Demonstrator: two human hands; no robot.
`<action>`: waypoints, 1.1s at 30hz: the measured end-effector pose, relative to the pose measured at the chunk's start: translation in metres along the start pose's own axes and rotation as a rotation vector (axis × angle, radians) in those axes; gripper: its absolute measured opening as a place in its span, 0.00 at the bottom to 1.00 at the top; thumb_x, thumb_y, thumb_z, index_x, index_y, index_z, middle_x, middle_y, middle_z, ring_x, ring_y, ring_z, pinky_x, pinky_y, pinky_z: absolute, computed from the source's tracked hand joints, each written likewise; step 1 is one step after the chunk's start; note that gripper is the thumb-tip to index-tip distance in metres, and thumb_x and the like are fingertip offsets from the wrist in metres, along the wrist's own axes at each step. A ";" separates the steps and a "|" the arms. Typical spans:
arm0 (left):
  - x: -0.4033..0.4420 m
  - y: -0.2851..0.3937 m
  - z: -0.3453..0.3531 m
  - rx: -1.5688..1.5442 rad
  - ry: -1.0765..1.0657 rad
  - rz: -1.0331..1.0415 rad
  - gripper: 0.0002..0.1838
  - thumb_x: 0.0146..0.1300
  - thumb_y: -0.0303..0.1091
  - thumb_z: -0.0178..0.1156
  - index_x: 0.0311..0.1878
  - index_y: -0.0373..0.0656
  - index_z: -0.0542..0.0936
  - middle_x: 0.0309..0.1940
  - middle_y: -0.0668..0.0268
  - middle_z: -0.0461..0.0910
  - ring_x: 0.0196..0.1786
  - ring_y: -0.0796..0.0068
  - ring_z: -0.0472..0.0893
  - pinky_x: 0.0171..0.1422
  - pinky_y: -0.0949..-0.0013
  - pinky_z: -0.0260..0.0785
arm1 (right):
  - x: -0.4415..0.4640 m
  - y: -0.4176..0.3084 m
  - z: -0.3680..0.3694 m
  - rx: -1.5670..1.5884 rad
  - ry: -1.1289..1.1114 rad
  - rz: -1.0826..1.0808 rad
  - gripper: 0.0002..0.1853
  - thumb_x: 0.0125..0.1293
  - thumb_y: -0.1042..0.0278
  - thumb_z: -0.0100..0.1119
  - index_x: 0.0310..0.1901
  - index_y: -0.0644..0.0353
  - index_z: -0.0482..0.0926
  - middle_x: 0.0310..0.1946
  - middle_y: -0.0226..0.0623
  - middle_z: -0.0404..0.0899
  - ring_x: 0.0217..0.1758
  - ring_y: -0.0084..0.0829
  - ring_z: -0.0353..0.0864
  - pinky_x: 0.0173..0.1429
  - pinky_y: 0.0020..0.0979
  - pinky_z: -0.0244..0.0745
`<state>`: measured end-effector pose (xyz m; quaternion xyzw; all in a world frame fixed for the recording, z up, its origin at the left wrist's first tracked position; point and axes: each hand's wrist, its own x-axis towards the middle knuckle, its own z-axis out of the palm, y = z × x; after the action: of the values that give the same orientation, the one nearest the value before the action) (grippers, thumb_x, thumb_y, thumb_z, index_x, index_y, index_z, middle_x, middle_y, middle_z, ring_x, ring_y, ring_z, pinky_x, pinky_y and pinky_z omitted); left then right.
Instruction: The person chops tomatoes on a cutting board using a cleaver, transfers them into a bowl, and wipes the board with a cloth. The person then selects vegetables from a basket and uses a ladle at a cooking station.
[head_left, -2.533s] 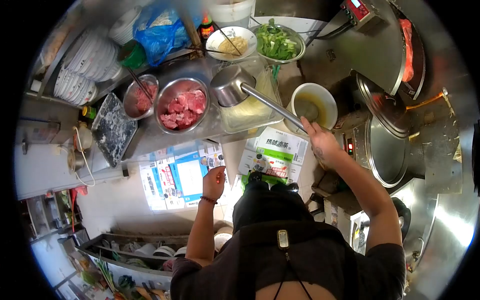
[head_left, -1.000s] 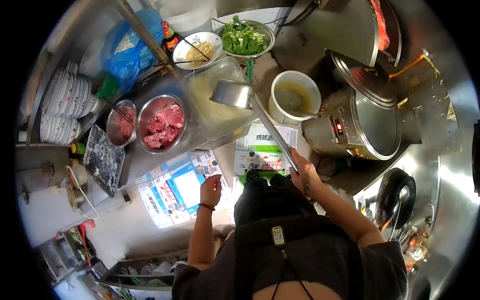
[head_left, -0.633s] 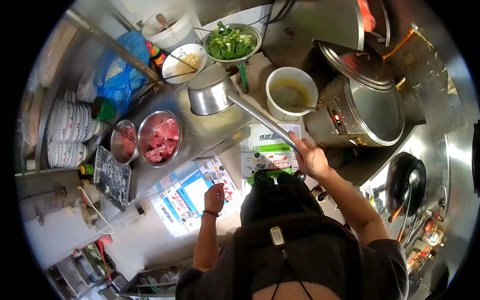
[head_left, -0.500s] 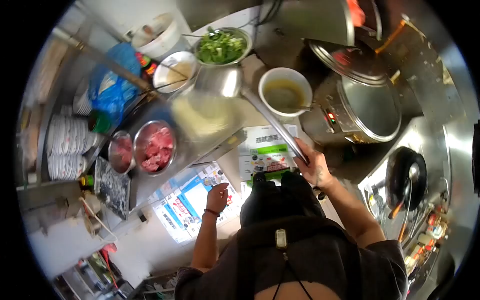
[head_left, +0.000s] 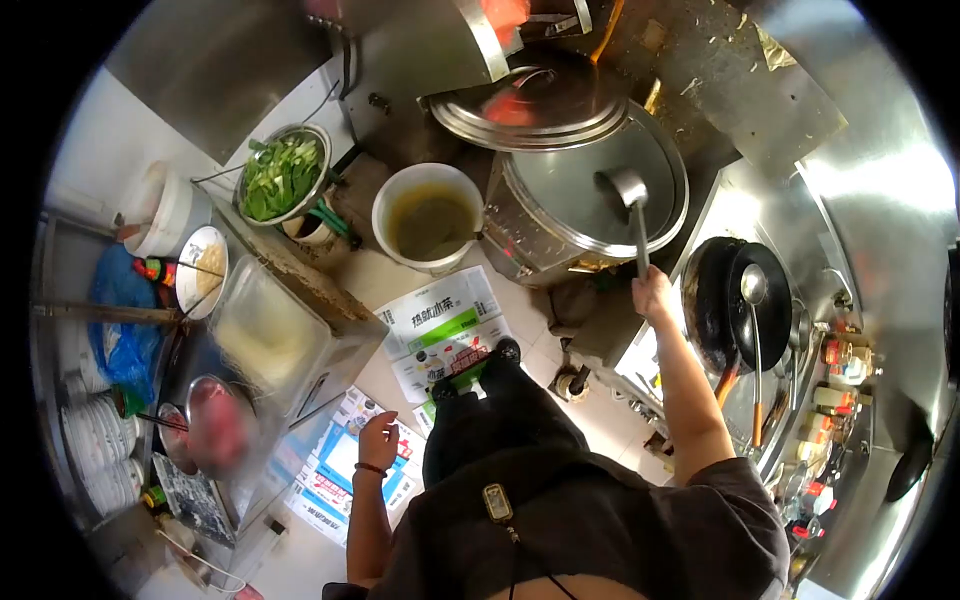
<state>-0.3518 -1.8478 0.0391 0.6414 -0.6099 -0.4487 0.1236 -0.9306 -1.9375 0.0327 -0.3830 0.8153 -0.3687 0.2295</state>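
My right hand (head_left: 653,297) grips the handle of a metal ladle (head_left: 640,225). The ladle's bowl is over the open mouth of a large steel pot (head_left: 672,205); whether it touches the contents I cannot tell. Greyish liquid shows inside. A round metal lid (head_left: 530,105) overlaps the pot's far left rim. By my left side hangs my left hand (head_left: 378,440), loosely curled and apparently holding nothing, above printed cardboard (head_left: 330,475) on the floor.
A white bucket of brownish liquid (head_left: 428,215) stands left of the pot. Greens fill a colander (head_left: 285,178); a clear tub (head_left: 270,340) and a blurred bowl of red meat (head_left: 222,425) sit at left. A black wok (head_left: 715,305) and another ladle (head_left: 755,350) are at right.
My right hand has carried the ladle from above the left counter area rightward to over the large pot. The view has turned right. My left hand stays low at my side.
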 end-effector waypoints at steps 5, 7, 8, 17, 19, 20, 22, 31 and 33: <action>-0.007 0.037 0.022 -0.047 0.032 -0.067 0.13 0.58 0.25 0.55 0.47 0.38 0.78 0.42 0.55 0.80 0.37 0.65 0.82 0.42 0.66 0.76 | 0.036 -0.061 -0.004 0.701 -0.252 0.753 0.06 0.63 0.76 0.49 0.30 0.68 0.68 0.18 0.35 0.66 0.14 0.22 0.62 0.15 0.21 0.57; -0.017 0.029 0.037 -0.029 0.044 -0.053 0.14 0.58 0.26 0.56 0.48 0.38 0.78 0.41 0.56 0.80 0.37 0.66 0.82 0.41 0.67 0.76 | 0.040 -0.049 -0.023 1.054 -0.341 0.928 0.05 0.66 0.76 0.49 0.33 0.66 0.65 0.20 0.30 0.62 0.16 0.16 0.58 0.15 0.14 0.53; -0.024 0.029 0.045 -0.059 0.053 -0.067 0.14 0.58 0.26 0.56 0.48 0.38 0.78 0.41 0.56 0.80 0.37 0.67 0.82 0.41 0.68 0.76 | 0.038 -0.031 -0.032 1.181 -0.382 0.934 0.06 0.67 0.73 0.48 0.34 0.66 0.67 0.20 0.29 0.62 0.16 0.15 0.58 0.14 0.13 0.53; -0.027 0.004 0.074 0.018 -0.189 -0.031 0.15 0.58 0.30 0.57 0.49 0.41 0.78 0.42 0.57 0.80 0.40 0.62 0.81 0.47 0.65 0.74 | -0.086 -0.091 -0.149 1.598 -0.386 0.825 0.20 0.69 0.76 0.40 0.58 0.79 0.57 0.26 0.31 0.61 0.18 0.14 0.54 0.14 0.16 0.51; -0.016 -0.005 0.066 0.058 -0.153 0.093 0.15 0.58 0.31 0.58 0.49 0.41 0.78 0.39 0.57 0.80 0.39 0.63 0.81 0.45 0.65 0.74 | -0.121 -0.129 -0.156 1.555 -0.358 0.803 0.16 0.69 0.77 0.38 0.56 0.72 0.61 0.23 0.30 0.63 0.17 0.14 0.59 0.11 0.13 0.56; -0.010 -0.011 0.058 0.085 -0.126 0.144 0.16 0.58 0.33 0.58 0.50 0.41 0.78 0.39 0.57 0.80 0.38 0.63 0.81 0.45 0.64 0.74 | -0.138 -0.150 -0.159 1.548 -0.320 0.796 0.17 0.69 0.77 0.37 0.57 0.72 0.60 0.23 0.30 0.63 0.17 0.14 0.59 0.10 0.14 0.57; -0.003 -0.014 0.038 0.032 -0.090 0.097 0.16 0.58 0.32 0.58 0.50 0.41 0.78 0.38 0.56 0.80 0.37 0.64 0.81 0.44 0.64 0.74 | -0.166 -0.177 -0.159 1.467 -0.327 0.716 0.18 0.70 0.74 0.34 0.59 0.73 0.58 0.24 0.31 0.62 0.16 0.14 0.59 0.10 0.15 0.58; -0.059 -0.095 -0.023 -0.011 0.107 -0.032 0.16 0.58 0.31 0.57 0.49 0.38 0.77 0.43 0.55 0.81 0.40 0.63 0.82 0.46 0.65 0.75 | -0.221 -0.262 -0.069 1.620 -0.992 0.841 0.28 0.71 0.74 0.38 0.69 0.68 0.44 0.29 0.35 0.64 0.17 0.16 0.57 0.11 0.16 0.53; -0.100 -0.111 -0.026 -0.068 0.150 -0.099 0.15 0.58 0.31 0.57 0.49 0.38 0.77 0.43 0.54 0.80 0.41 0.62 0.82 0.45 0.65 0.75 | -0.222 -0.280 -0.017 1.419 -1.115 0.842 0.28 0.68 0.77 0.41 0.67 0.73 0.47 0.28 0.31 0.63 0.17 0.13 0.56 0.11 0.15 0.49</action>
<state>-0.2435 -1.7436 0.0177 0.6978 -0.5511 -0.4254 0.1682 -0.6811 -1.8760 0.2808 0.0448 0.2509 -0.4267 0.8677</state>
